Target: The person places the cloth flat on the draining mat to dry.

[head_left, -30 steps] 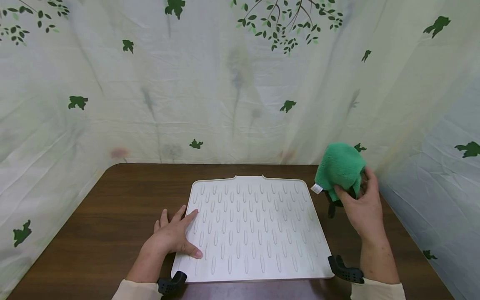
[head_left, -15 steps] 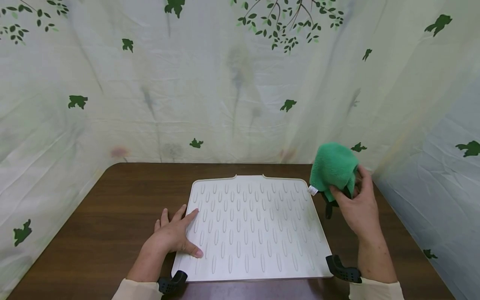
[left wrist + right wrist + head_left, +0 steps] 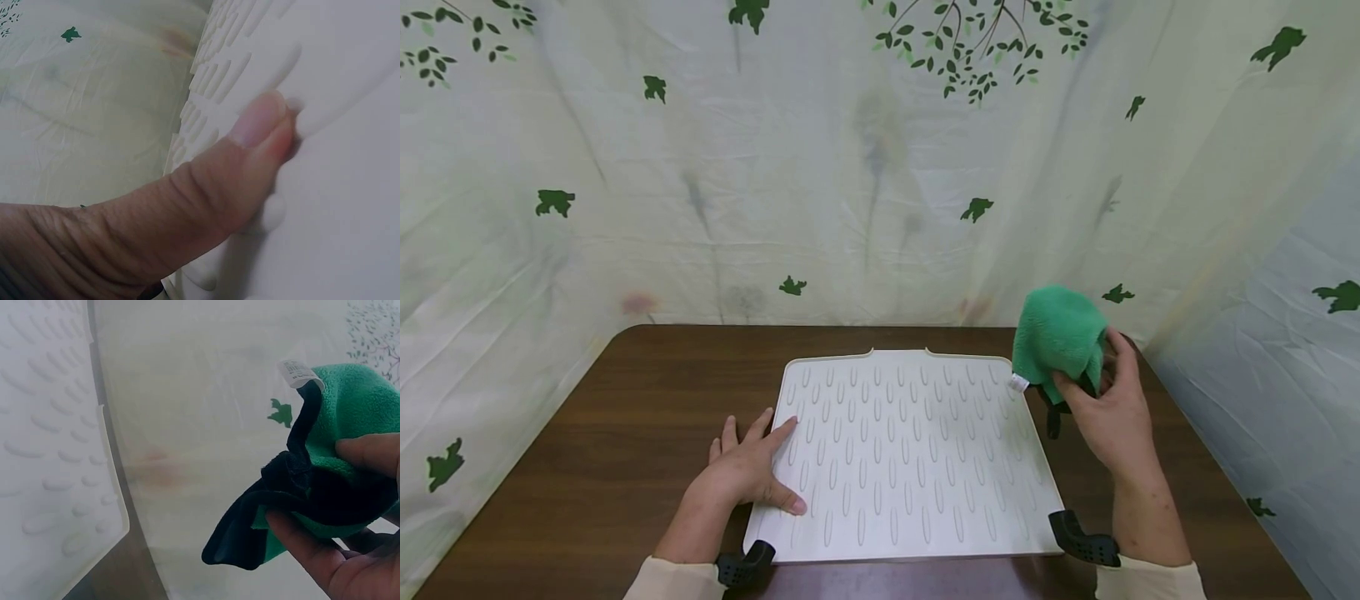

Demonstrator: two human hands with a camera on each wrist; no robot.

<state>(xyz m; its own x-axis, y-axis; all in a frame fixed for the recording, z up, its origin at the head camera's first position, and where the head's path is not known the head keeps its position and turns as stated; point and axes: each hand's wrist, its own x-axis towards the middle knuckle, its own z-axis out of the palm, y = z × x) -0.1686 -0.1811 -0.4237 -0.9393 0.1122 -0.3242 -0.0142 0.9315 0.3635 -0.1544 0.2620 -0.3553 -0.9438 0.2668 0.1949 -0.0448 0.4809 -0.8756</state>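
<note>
A white ridged mat or tray (image 3: 895,450), covered in raised oblong bumps, lies flat on the table. My left hand (image 3: 748,467) rests on its left edge with fingers spread; in the left wrist view the thumb (image 3: 212,175) presses on the white surface between bumps. My right hand (image 3: 1116,400) grips a folded green cloth (image 3: 1060,333) by its lower right part, raised near the far right corner of the mat. The cloth's dark underside, dark edging and white label (image 3: 300,374) show in the right wrist view, with thumb and fingers pinching it.
The dark brown wooden table (image 3: 647,417) extends on both sides of the mat. A pale curtain (image 3: 820,208) with leaf prints hangs behind the table and along both sides. Each wrist wears a black band (image 3: 1082,542).
My right hand has carried the green cloth slightly to the left, so its label now overlaps the mat's far right corner. The left hand and mat stay in place.
</note>
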